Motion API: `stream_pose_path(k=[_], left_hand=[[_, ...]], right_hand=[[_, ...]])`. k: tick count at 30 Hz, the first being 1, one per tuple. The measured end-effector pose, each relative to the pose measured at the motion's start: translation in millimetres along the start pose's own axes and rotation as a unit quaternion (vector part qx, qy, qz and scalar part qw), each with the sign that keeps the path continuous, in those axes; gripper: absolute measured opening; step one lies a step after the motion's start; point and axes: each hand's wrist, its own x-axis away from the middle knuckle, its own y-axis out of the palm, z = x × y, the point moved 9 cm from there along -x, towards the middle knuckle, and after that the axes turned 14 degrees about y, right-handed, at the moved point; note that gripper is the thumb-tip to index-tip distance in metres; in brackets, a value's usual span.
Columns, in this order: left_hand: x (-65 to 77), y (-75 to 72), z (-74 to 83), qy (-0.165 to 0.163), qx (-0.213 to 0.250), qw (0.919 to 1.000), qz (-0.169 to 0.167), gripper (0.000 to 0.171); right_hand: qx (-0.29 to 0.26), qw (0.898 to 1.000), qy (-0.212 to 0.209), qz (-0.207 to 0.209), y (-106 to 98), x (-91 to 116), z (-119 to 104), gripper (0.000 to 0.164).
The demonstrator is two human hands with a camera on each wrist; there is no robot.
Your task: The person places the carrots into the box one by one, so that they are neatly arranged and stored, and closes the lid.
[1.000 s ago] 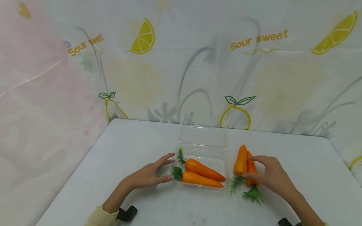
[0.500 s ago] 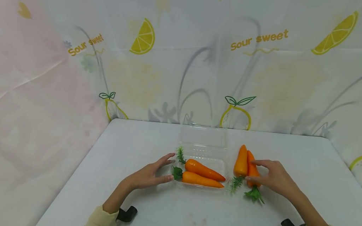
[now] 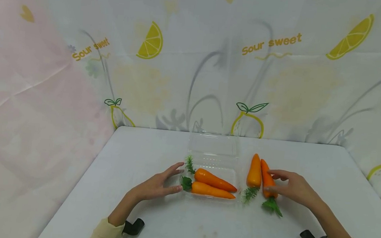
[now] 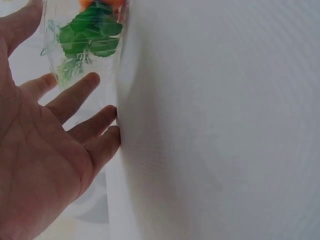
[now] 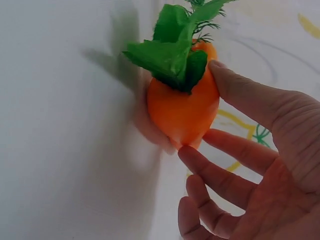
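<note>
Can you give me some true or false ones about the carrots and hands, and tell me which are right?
1. Two carrots lie in the clear plastic box. True.
2. The box is shut. False: its lid is open.
3. The right hand holds a third carrot outside the box. True.
4. Both hands hold carrots. False: the left hand holds none.
5. Both boxed carrots' green tops face the left hand. True.

A lemon-printed backdrop (image 3: 194, 70) reading "Sour sweet" hangs behind a white table (image 3: 235, 227).

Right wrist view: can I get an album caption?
A right hand pinching a smooth, rounded orange carrot topped with broad green leaves.
</note>
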Motion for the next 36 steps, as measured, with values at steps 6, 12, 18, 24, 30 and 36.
stream_pose_path(k=[6,12,18,24,30,36], left_hand=[[0.0,0.6,-0.6,0.001,0.000,1.0000,0.000,0.080],[0.5,1.5,-1.6,-0.004,-0.001,1.0000,-0.002,0.080],[0.2,0.9,-0.7,0.000,0.001,1.0000,-0.001,0.080],[-0.3,0.3,-0.9,0.001,0.002,1.0000,-0.001,0.080],[-0.2,0.0,-1.4,0.000,0.003,1.0000,-0.002,0.080],[0.1,0.2,-2.0,0.000,-0.002,1.0000,-0.001,0.079]], right_hand=[[-0.007,1.000,0.011,-0.005,-4,-1,7,0.063],[-0.005,0.999,0.031,0.007,-6,0,17,0.061],[0.010,0.999,0.030,0.022,-14,1,25,0.062],[0.025,0.999,0.028,0.035,-21,1,34,0.059],[0.037,0.997,0.051,0.044,-33,1,43,0.058],[0.076,0.992,0.070,0.067,-41,3,51,0.051]])
